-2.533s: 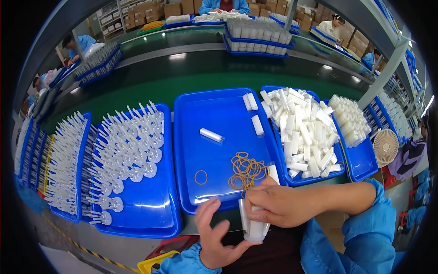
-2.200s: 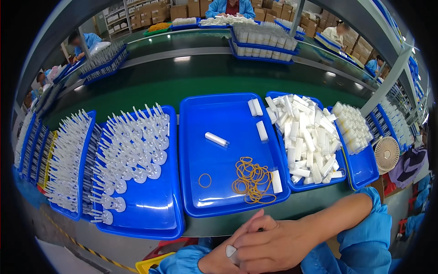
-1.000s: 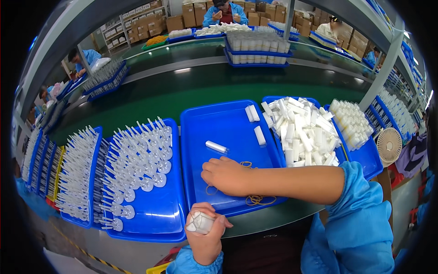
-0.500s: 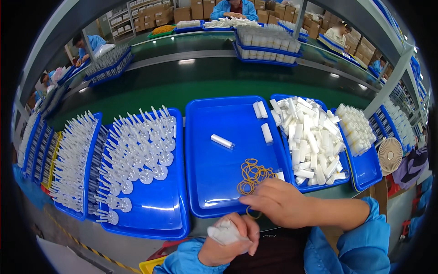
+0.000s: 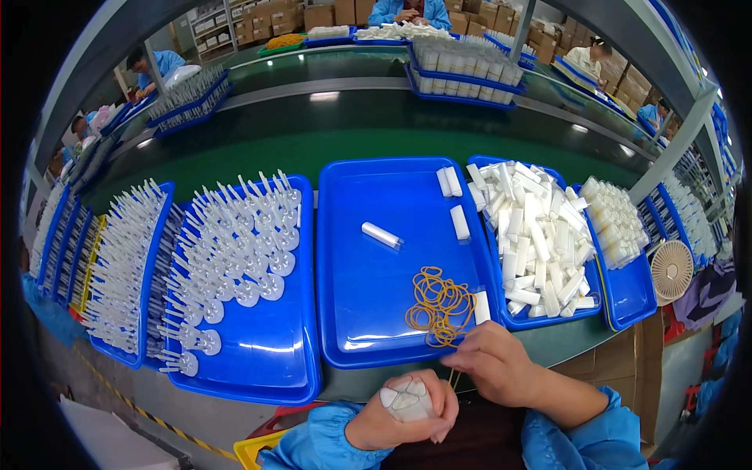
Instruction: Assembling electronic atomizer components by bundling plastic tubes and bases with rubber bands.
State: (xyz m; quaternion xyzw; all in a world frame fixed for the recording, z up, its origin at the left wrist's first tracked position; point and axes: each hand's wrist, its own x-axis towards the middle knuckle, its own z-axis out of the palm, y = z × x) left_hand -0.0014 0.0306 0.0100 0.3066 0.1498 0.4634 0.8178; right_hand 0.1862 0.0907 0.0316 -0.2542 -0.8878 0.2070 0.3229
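Head view: our left hand (image 5: 423, 429) clasps a bundle of white pieces (image 5: 406, 401) just short of the middle blue tray (image 5: 352, 313), while our right hand (image 5: 497, 363) pinches a rubber band (image 5: 452, 377) pulled taut beside it; we cannot tell whether it loops the bundle. A slipping pinch could let the band fly off; a slack left grasp could spill the pieces. Loose bands (image 5: 439, 301) lie beyond the tray's near rim, which stands between them and our left hand.
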